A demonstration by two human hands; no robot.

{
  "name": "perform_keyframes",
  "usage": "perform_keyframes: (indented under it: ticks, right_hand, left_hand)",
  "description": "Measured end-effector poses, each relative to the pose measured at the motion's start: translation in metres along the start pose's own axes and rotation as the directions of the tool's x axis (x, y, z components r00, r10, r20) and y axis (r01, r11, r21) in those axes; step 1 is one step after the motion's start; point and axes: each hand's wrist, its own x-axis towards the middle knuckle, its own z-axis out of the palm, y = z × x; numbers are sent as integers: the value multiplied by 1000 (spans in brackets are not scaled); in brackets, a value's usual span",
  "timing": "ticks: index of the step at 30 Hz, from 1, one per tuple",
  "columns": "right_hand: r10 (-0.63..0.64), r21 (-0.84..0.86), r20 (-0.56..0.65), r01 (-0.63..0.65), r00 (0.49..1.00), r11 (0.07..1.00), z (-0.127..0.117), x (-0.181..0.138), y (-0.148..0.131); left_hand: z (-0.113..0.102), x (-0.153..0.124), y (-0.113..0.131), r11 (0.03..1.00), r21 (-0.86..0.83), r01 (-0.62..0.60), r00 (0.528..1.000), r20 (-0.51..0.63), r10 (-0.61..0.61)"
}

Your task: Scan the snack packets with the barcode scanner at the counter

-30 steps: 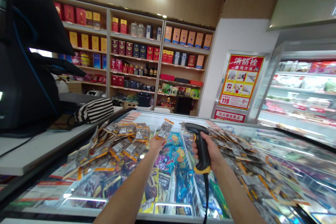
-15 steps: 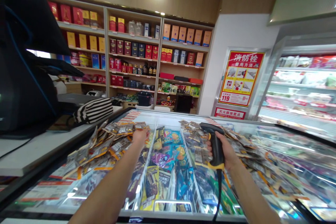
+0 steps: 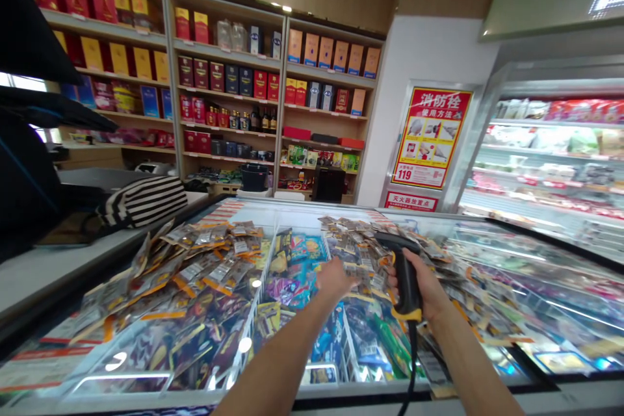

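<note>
My right hand (image 3: 423, 283) is closed around the handle of a black and yellow barcode scanner (image 3: 405, 276). The scanner's head points left over a pile of small flat packets (image 3: 348, 237), and its cord hangs down toward me. My left hand (image 3: 335, 278) is above the glass top, at the near left side of that pile. Its fingers reach right toward the packets and are partly hidden; I see nothing held in them. A second heap of similar brown packets with orange edges (image 3: 195, 260) lies to the left.
Under the freezer's glass (image 3: 160, 351), bagged goods fill white wire baskets (image 3: 251, 318). A striped black and white bag (image 3: 146, 201) and dark counter equipment (image 3: 29, 162) stand at left. Shelves of boxes (image 3: 227, 81) line the back; a lit cooler (image 3: 550, 156) is at right.
My left hand has moved right, from the left heap to beside the right pile. My right hand still holds the scanner. The camera view has shifted right.
</note>
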Motion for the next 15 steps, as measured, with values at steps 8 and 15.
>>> perform_keyframes:
  ticks: [8,15]
  right_hand:
    - [12,-63,-20,-14,1000,998,7,-3,1]
    - [29,-34,71,-27,997,999,27,-2,10]
  left_hand:
    - [16,-2,12,992,128,9,998,55,-16]
    - [-30,38,-23,998,-59,36,998,-43,-39]
